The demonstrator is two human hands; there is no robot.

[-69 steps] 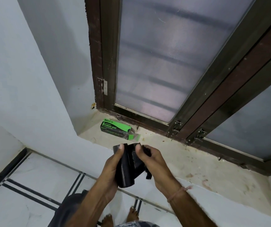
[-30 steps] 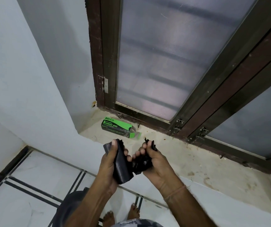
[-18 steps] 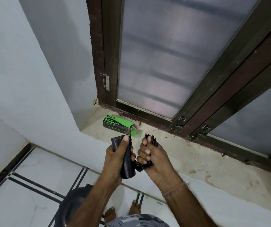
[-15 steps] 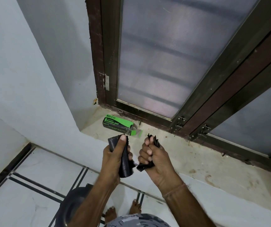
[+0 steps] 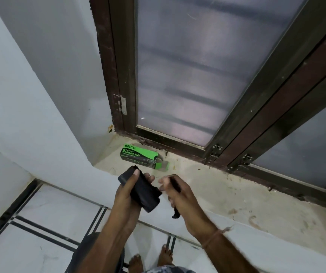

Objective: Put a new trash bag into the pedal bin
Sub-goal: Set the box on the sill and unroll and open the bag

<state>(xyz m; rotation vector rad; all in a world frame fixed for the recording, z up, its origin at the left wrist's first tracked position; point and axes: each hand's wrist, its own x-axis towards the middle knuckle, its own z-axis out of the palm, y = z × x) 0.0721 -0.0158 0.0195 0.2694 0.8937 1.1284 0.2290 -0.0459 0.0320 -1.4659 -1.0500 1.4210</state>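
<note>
1. The left hand (image 5: 127, 191) is closed around the black roll of bags (image 5: 141, 191), thumb pressed on its far end, in front of the stone window sill (image 5: 227, 186).
2. The right hand (image 5: 180, 194) is clenched on a separate strip of black film, the torn-off bag (image 5: 176, 212), whose tail hangs below the fist.
3. Half a second ago the two pieces met between the fists; now a clear gap lies between roll and bag, so the tear looks finished.
4. That likely frees one new bag for the bin, still folded narrow and needing to be shaken open.
5. The green garbage-bag box (image 5: 138, 157) lies open on the sill, just beyond the hands.
6. The dark round pedal bin (image 5: 83, 251) sits on the floor at the near edge, under the left forearm, mostly hidden.
</note>
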